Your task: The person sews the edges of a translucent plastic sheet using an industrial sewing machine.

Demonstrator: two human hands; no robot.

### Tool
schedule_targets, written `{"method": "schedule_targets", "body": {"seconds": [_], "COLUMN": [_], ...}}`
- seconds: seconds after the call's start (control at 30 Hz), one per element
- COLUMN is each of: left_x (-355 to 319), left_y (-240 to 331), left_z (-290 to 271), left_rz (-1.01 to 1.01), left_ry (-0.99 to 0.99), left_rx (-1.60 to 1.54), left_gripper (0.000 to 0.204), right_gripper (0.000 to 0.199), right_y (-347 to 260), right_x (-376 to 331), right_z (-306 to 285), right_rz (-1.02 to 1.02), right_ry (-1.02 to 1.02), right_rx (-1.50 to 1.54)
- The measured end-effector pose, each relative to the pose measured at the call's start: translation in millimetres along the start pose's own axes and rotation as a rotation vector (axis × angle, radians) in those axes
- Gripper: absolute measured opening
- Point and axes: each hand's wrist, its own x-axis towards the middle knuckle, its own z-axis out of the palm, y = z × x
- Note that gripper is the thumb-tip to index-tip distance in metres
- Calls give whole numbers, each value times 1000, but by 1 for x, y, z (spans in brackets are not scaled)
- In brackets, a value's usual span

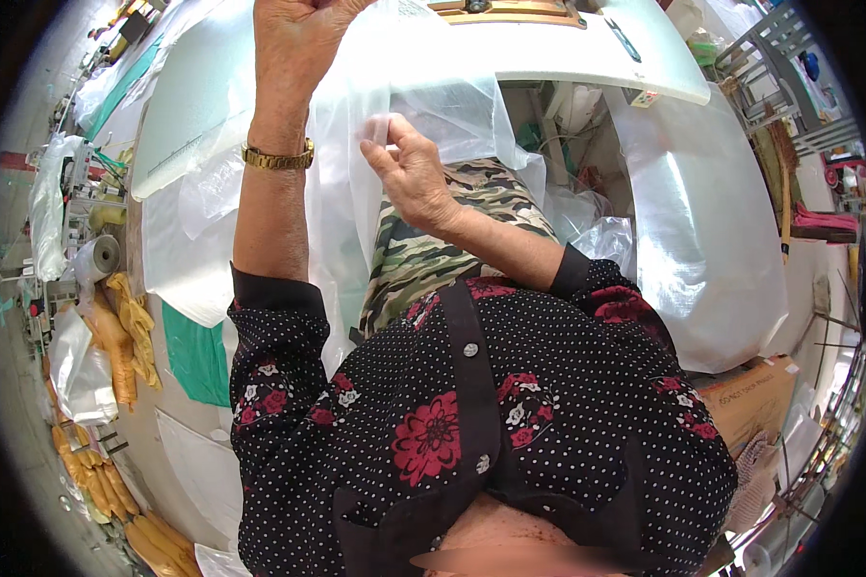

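A: What does the right hand [414, 178] have?

B: Up toward 12 o'clock from the middle of the view, its thumb and curled fingers pinch a fold of clear, thin, soft plastic film [380, 72].

A: And the left hand [298, 38]?

B: It is raised at 11 o'clock. The top edge cuts off its fingers, so I cannot tell whether it grips, though the film runs up close to its thumb side.

A: How would you handle the film well?

B: Lightly, with the finger pads, since it probably creases and slips. I'd make the stretch between the hands evenly taut instead of tugging one corner.

A: Anything nearby that could catch it?

B: The gold-coloured metal wristwatch [277, 157] on the left wrist might. Lower down, film hangs beside the green, brown and black camouflage cloth [471, 197] over the lap, so mind loose folds there.

A: Farther out?

B: The smooth white counter [548, 58] reaches round to 1 o'clock, where a slim, dark blue tool [624, 40] lies. I'd guide the film's free edge clear of that.
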Motion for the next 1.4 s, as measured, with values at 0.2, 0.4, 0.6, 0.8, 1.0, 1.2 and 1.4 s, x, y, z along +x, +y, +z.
{"method": "schedule_targets", "body": {"seconds": [0.2,0.4,0.6,0.8,1.0,1.2,1.4], "left_x": [9,11,-1,5,6,13,15], "left_y": [-13,-14,5,27,40,41,32], "left_z": [5,-12,1,3,2,5,0], "left_rz": [141,116,324,417,468,700,360], "left_ry": [40,253,386,376,364,378,200], "left_rx": [89,-67,-256,-122,-39,251,-69], "left_gripper": [16,6,9,10,11,9,10], "right_gripper": [17,29,18,52,26,17,21], "right_y": [14,-15,-63,-91,-93,-96,-106], "right_x": [5,13,27,17,25,22,-13], "right_z": [12,-39,-79,-75,-76,-87,-93], "right_rz": [-210,-196,-489,-305,-293,-749,-57], "right_ry": [274,342,423,247,247,449,-217], "right_rx": [-141,-84,-407,-596,-632,-1116,-116]}}
